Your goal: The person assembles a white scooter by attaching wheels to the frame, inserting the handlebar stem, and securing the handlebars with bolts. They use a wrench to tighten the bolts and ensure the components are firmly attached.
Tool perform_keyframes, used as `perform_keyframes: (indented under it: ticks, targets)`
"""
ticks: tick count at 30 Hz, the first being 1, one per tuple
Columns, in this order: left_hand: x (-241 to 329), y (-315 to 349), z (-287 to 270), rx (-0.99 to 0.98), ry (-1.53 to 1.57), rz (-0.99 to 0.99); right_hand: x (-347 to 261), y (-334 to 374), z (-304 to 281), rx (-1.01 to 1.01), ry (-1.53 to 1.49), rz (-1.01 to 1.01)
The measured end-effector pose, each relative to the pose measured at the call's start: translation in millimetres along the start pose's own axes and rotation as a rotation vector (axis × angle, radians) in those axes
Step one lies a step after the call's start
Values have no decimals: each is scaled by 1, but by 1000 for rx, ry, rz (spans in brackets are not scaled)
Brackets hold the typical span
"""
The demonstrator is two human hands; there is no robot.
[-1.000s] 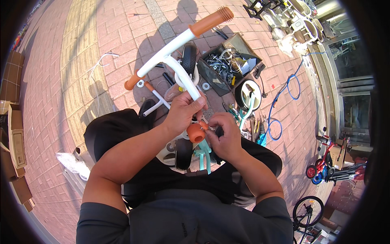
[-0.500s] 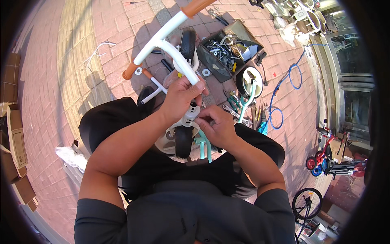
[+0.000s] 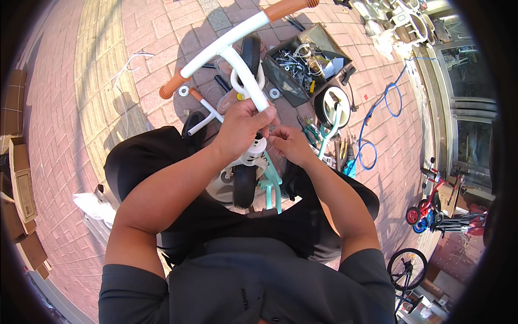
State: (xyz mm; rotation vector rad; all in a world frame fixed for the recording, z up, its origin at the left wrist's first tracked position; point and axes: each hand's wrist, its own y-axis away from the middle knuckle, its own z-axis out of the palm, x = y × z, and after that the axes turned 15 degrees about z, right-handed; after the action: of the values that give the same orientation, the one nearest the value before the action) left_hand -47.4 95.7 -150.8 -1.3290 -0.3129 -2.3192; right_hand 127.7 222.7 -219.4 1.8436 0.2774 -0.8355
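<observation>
Orange ends [image 3: 173,85]: two, both fitted.
Handlebar [image 3: 225,42]: one, held tilted; assembly judged unfinished.
Left hand [image 3: 243,126]: grip closed round stem [image 3: 251,81].
Head tube [image 3: 257,147]: one, white, just below stem; contact hidden.
Right hand [image 3: 291,144]: placed near stem's foot; whether anything is gripped cannot be told.
Box [image 3: 286,89]: one, loose parts [image 3: 294,62] inside.

Your left hand [image 3: 243,127] wraps handlebar [image 3: 226,40], stem's lower end lost inside your grip! Your right hand [image 3: 291,144], close by: fingertips partly hidden, anything pinched there too small to tell. Up top, orange grip [image 3: 288,7] clipped by upper edge. Below you, black tyre [image 3: 244,189], upper part covered by white fork [image 3: 250,156]. Toolbox [image 3: 288,89]: metal bits [image 3: 291,67] too jumbled to sort. Far left, cardboard boxes [image 3: 13,102] cut by dark rim.
</observation>
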Motion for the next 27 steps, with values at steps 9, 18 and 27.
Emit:
perform_keyframes:
  ticks: [9, 18, 27]
  targets:
    - [4, 5, 9, -26, 20, -101, 58, -145, 67, -163, 807, -183]
    - [13, 24, 20, 40, 161, -317, 21, -180, 131, -818, 984, -256]
    - [16, 20, 21, 11, 213, -402, 31, -184, 177, -1126, 1332, -271]
